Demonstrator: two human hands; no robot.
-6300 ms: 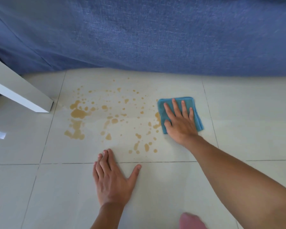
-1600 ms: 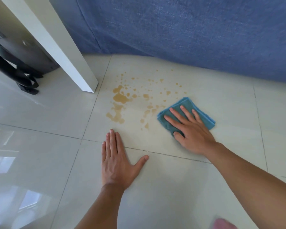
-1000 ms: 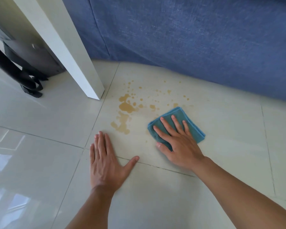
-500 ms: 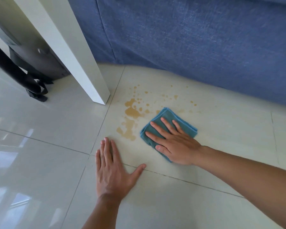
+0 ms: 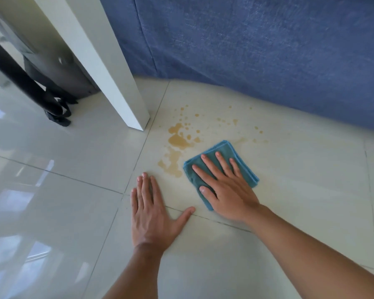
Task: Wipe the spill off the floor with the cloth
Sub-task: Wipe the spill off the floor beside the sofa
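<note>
Two hands lie flat on the pale tiled floor (image 5: 289,180).
The brown spill (image 5: 178,141) spreads just left of the folded blue cloth (image 5: 222,148); the right hand (image 5: 227,188) presses it with straight fingers, the left hand (image 5: 151,216) rests open, holding nothing.

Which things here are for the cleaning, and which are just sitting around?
For the job:
- folded blue cloth, pressed flat by the right hand
- brown spill
- pale floor tiles
- left hand, resting on the floor

Just around:
- white furniture leg
- blue fabric sofa
- black stand
</note>
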